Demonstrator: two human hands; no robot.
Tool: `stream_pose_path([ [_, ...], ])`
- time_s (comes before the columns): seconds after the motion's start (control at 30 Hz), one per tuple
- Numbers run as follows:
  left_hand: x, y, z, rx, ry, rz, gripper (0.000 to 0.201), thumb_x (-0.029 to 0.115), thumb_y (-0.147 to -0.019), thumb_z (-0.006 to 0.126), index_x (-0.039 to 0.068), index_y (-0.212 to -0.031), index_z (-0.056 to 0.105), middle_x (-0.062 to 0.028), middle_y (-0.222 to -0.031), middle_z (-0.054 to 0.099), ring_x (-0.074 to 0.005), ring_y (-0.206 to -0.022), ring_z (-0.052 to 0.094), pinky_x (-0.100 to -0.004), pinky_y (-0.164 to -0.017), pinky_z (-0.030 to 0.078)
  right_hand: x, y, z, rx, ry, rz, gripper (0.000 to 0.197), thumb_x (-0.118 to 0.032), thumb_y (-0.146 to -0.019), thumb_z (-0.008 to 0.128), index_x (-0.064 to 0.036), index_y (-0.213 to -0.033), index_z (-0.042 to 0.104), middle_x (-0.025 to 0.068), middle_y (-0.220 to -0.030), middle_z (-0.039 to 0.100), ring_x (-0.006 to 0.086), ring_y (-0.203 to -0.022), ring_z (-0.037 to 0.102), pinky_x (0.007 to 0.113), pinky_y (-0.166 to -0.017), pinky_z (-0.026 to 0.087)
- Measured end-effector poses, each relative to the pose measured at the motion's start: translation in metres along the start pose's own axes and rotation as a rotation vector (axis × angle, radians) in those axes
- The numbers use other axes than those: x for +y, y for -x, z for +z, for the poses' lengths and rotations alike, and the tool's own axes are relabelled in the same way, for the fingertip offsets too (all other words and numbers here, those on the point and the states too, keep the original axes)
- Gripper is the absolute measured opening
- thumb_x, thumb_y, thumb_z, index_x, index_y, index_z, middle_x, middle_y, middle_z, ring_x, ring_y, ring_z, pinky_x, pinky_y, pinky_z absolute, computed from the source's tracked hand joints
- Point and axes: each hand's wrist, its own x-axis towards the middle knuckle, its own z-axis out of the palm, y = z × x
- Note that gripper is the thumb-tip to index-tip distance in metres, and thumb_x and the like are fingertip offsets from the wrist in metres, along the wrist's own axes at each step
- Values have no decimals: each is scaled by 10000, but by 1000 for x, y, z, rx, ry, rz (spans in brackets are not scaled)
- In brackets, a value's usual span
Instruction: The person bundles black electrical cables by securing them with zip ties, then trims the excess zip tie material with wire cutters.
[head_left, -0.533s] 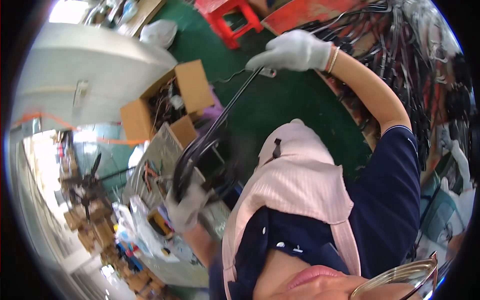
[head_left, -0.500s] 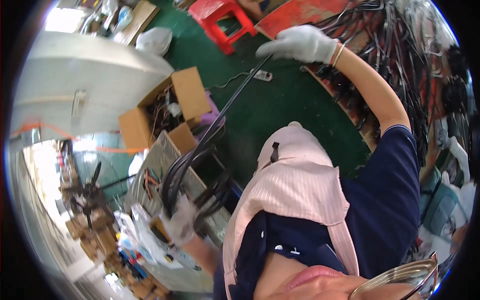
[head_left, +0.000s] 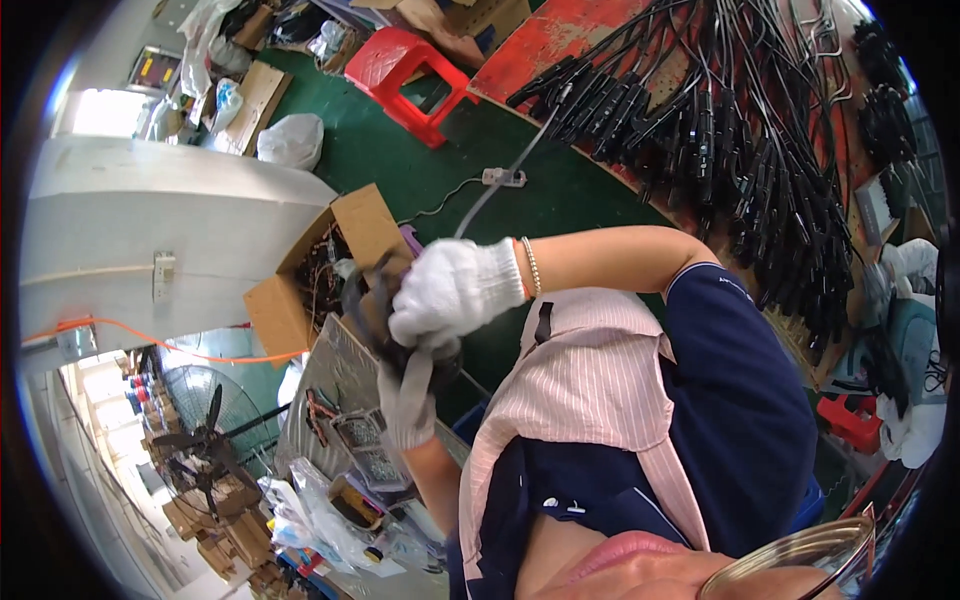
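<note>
My right hand, in a white knit glove, is closed over a coil of dark cable in front of me, a little left of the middle. Just below it, my gloved left hand grips the same coil from underneath. Both hands nearly touch, and the coil is smeared by motion and partly hidden behind them. From the right hand a grey-black length of cable runs up toward the table of cables.
A red worktable at far right bears many black cables with connectors. Beyond stands a red stool. A power strip lies on the green floor. Left are an open carton, a workbench and a fan.
My right hand has come down and left from the table edge to the coil beside my left hand. The cable stretched between them is now gathered. My left hand has risen slightly.
</note>
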Motion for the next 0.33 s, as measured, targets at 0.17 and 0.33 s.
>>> stream_pose_path([
  [0.17,16,-11,2,-298,198,-173,269,204,-945,616,-39,-1056,582,-50,-560,519,-169,-467,471,-343,-532,445,41,22,-60,146,263,325,366,-463,-797,686,-150,-985,665,82,-875,684,302,-800,685,424,-654,547],
  [0.33,22,17,-25,-267,422,-125,363,294,-923,661,-26,-1071,574,-36,-545,501,-178,-431,436,-332,-498,417,220,138,-109,668,-200,366,388,-200,-869,682,-168,-1251,627,114,-1026,669,269,-938,655,395,-826,555],
])
